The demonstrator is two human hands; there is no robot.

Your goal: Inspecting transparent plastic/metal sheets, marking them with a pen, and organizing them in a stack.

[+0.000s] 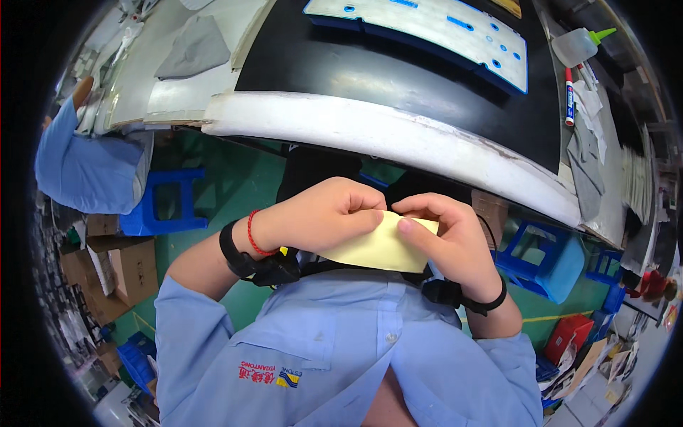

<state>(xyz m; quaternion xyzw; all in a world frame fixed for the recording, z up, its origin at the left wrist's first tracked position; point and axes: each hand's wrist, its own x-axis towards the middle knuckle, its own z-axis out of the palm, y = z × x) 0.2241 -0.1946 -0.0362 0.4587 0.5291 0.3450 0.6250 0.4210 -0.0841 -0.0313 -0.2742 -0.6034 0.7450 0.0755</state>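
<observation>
A pale yellow sheet [380,249], which looks like paper, is held above my lap, in front of the bench edge. My left hand [331,213] pinches its upper edge between thumb and bent fingers. On the same edge, further right, my right hand [455,231] grips it with the thumb on top and the fingers behind. The two hands nearly meet at the sheet's top. Its lower right corner hangs free, and its left end runs behind my left hand. Dark bands circle both wrists, and a red cord is on the left one.
Ahead is a bench with a black mat [313,64] and a worn white front edge [384,124]. On it lie a blue-edged white panel [427,32], a marker [569,96], a squeeze bottle [575,47] and a grey cloth [196,48]. A co-worker's blue sleeve [89,167] and stools [167,203] flank me.
</observation>
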